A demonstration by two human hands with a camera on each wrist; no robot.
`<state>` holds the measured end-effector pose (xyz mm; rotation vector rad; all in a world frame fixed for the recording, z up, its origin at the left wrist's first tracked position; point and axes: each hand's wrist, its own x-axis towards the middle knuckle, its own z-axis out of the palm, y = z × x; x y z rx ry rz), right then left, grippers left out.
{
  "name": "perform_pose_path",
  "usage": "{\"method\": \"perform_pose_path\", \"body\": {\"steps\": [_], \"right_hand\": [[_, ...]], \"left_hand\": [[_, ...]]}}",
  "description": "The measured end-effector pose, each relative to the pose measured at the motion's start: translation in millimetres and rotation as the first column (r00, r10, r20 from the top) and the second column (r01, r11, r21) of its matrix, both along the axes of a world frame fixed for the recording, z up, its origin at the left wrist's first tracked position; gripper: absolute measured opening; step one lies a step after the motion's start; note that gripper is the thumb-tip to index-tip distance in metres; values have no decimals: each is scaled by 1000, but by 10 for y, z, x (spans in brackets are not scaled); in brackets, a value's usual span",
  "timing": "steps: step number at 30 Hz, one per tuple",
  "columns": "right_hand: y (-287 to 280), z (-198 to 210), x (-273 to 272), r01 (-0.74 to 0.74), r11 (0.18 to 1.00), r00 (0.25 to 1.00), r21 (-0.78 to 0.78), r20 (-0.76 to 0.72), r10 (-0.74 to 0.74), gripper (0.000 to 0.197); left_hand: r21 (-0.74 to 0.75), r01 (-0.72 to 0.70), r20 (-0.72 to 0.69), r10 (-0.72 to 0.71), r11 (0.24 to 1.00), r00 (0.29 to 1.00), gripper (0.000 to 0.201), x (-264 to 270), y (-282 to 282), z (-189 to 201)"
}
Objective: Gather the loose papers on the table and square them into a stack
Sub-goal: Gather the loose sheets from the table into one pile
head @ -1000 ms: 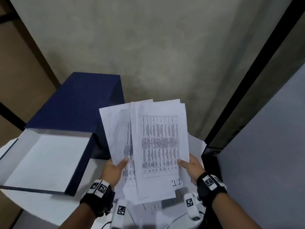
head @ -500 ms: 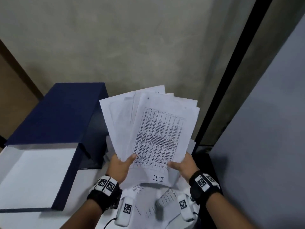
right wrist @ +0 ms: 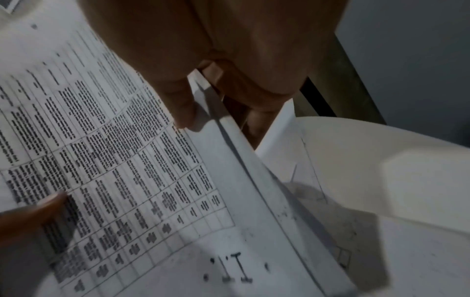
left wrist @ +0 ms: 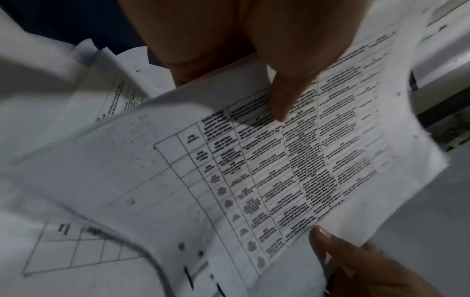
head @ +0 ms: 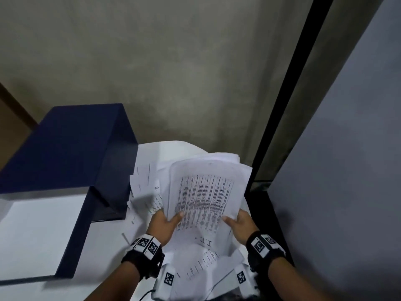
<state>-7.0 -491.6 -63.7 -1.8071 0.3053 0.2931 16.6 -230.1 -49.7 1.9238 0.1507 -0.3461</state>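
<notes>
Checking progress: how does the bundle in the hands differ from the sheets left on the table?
The held bundle is lifted and gripped at its near edge by the left hand and right hand; the loose sheets lie flat by the blue box, untouched. Both are splayed, neither squared; both are white printed paper.

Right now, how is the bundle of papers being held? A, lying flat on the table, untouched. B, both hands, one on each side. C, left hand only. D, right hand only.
B: the left hand and right hand each grip a side of the bundle of papers.
</notes>
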Motion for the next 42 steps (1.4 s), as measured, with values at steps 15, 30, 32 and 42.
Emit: {"method": "perform_pose_path", "body": {"steps": [15,30,32,42], "right_hand": [[-743,-793,-454,114,946,918,-304,-332,-217,30],[-439,-767,-368,-9,970,920,-242,-382,-87,31],[-446,-753,-364,-7,970,923,-243,-375,-87,30],[-494,-692,-378,19,961,916,-277,-380,-127,31]], "left_hand": [[355,-119,-508,298,927,808,86,34,492,-777],[285,-149,-468,273,947,840,57,64,77,-641],[351,-167,-384,304,921,872,52,25,79,-452],[367,-339,-275,449,866,850,26,63,305,-316]]}}
